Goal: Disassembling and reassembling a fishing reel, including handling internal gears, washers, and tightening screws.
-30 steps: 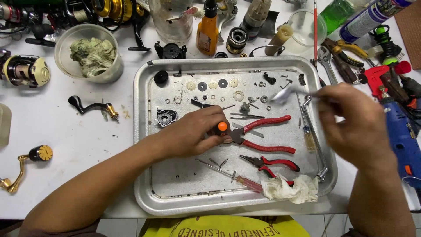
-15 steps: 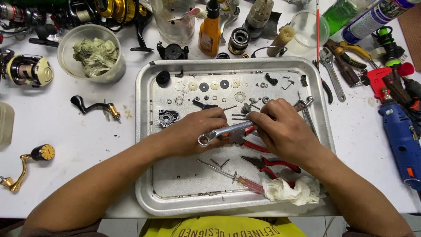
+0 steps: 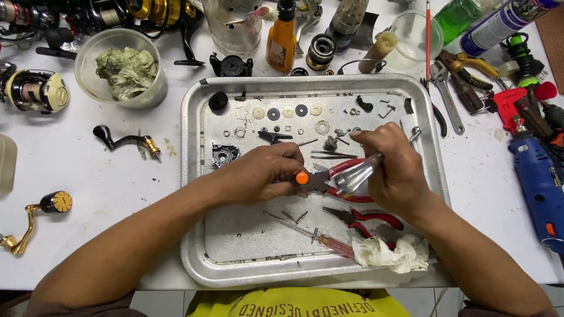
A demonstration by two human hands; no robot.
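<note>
While we look down at the bench, both our hands meet over the middle of the tray.

Left hand: our left hand [image 3: 261,173] is curled around a small part with an orange tip [image 3: 302,177], just left of frame centre; what the rest of that part is we cannot tell, as the fingers hide it.

Right hand: our right hand [image 3: 395,170] grips a shiny tool [image 3: 355,175], blurred, that slants down-left toward the orange tip; we cannot tell whether the two touch.

Tray: the metal tray [image 3: 194,246] fills the centre of the frame on the white table.

On tray: washers [image 3: 273,113] lie in a row along the upper part; one pair of red pliers [image 3: 346,176] sits under our hands, a second pair of pliers [image 3: 367,220] lower right, a screwdriver [image 3: 320,238] near the bottom, a white rag [image 3: 390,253] at the lower right corner.

Upper left: a bowl [image 3: 88,82] holds a greenish cloth.

Left: a black crank [image 3: 126,140] lies on the table.

Right edge: a blue drill [image 3: 540,182].

Top: an orange bottle [image 3: 282,41].
</note>
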